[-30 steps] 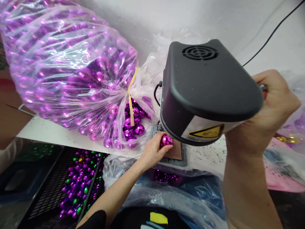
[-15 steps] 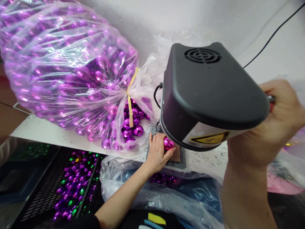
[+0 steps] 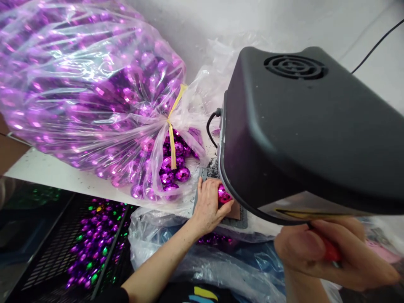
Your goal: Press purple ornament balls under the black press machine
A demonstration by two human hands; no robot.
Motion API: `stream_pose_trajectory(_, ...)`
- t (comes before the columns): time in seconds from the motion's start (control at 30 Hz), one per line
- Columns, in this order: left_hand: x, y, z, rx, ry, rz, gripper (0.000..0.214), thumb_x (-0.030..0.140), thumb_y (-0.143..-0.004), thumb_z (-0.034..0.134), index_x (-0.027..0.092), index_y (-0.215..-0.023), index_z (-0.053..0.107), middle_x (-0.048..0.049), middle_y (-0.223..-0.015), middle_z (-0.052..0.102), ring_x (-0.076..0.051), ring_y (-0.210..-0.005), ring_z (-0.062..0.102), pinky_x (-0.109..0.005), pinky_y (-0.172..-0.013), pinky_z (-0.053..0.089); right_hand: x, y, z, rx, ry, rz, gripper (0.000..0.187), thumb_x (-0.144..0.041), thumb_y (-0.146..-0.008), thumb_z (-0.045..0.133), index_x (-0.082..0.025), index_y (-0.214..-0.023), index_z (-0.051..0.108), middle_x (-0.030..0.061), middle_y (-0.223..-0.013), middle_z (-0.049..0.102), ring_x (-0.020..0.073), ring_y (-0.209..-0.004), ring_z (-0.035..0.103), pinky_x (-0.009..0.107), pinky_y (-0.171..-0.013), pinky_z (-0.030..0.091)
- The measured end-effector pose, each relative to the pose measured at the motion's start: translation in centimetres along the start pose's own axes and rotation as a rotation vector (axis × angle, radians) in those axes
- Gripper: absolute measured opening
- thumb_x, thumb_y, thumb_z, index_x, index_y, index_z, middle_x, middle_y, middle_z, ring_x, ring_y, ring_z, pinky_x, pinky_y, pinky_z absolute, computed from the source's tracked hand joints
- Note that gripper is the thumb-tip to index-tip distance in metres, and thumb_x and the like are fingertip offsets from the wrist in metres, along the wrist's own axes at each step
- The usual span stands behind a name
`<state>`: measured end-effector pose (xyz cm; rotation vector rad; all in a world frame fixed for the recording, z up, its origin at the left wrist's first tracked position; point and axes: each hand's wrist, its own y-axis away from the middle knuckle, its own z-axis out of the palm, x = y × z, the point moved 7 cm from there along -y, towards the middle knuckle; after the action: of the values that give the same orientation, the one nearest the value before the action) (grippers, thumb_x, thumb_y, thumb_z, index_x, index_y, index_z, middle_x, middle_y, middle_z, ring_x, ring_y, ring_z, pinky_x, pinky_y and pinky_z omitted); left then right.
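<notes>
My left hand (image 3: pixel 208 204) rests on a grey plate (image 3: pixel 242 216) with a brown pad on top. Its fingers and thumb hold a shiny magenta faceted ball (image 3: pixel 224 194), partly hidden by the black machine housing (image 3: pixel 303 139). My right hand (image 3: pixel 334 252) is closed around a red handle (image 3: pixel 330 249) below the front of this housing. Whether the handle joins the machine is hidden. Loose purple faceted balls (image 3: pixel 183 174) lie left of my left hand, by the neck of a tied bag.
A large clear bag (image 3: pixel 94 92) of purple balls, tied with yellow ribbon (image 3: pixel 173 145), fills the left. Below it stands a black crate (image 3: pixel 47 261) with purple and green pieces (image 3: pixel 91 240). Clear plastic sheeting (image 3: pixel 205 269) hangs at the table edge. A black cable (image 3: pixel 378 44) runs upper right.
My right hand has swung down and toward me with the red handle, from beside the housing to below it. The housing looms larger in view. My left hand stays on the ball.
</notes>
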<state>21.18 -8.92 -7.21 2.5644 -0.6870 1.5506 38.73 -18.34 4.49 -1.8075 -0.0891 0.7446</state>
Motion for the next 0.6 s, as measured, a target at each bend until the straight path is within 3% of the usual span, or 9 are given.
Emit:
stream_pose_trajectory(0.13,-0.1,0.0,0.0,0.000,0.036,-0.013,0.038,0.045,-0.088,0.065,0.029,-0.123,0.062,-0.0111,-0.120,0.065,-0.035,-0.122,0.054,-0.057,-0.114,0.039,-1.5,0.5,0.3,0.216,0.036,-0.273,0.022,-0.037,-0.086,0.060,-0.021,-0.099,0.068,0.0072,-0.075,0.060,0.0198,-0.071,0.060,0.038,-0.060,0.051)
stream_pose_trajectory(0.23,-0.1,0.0,0.0,0.005,0.059,-0.016,0.039,0.045,-0.088,0.065,0.029,-0.124,0.062,-0.0107,-0.119,0.066,-0.035,-0.124,0.053,-0.055,-0.112,0.041,-2.0,1.0,0.9,0.314,0.102,-0.305,0.034,-0.036,-0.091,0.055,-0.022,-0.120,0.067,0.0080,-0.078,0.058,0.0186,-0.071,0.057,0.037,-0.062,0.048)
stream_pose_trajectory(0.37,-0.1,0.0,0.0,0.005,0.049,-0.009,0.039,0.043,-0.088,0.064,0.028,-0.123,0.062,-0.0110,-0.121,0.066,-0.034,-0.124,0.054,-0.055,-0.113,0.040,-2.3,1.7,1.0,0.413,0.201,-0.326,0.030,-0.041,-0.094,0.049,-0.028,-0.116,0.065,0.0053,-0.077,0.053,0.0159,-0.064,0.052,0.037,-0.061,0.046)
stream_pose_trajectory(0.5,0.2,0.0,-0.1,0.005,0.002,-0.002,0.035,0.041,-0.088,0.064,0.025,-0.119,0.063,-0.0120,-0.123,0.065,-0.033,-0.122,0.056,-0.060,-0.119,0.032,-1.4,2.5,1.6,0.279,0.113,-0.288,0.037,-0.038,-0.094,0.047,-0.029,-0.129,0.055,0.0048,-0.081,0.054,0.0166,-0.069,0.054,0.034,-0.060,0.047)
stream_pose_trajectory(0.6,0.3,0.1,-0.1,0.006,-0.010,0.005,0.036,0.041,-0.088,0.064,0.026,-0.120,0.062,-0.0119,-0.123,0.065,-0.033,-0.122,0.056,-0.061,-0.119,0.030,-0.3,3.8,2.3,0.123,0.093,-0.188,0.029,-0.027,-0.085,0.057,-0.027,-0.114,0.060,0.0040,-0.080,0.055,0.0170,-0.072,0.057,0.032,-0.061,0.047)
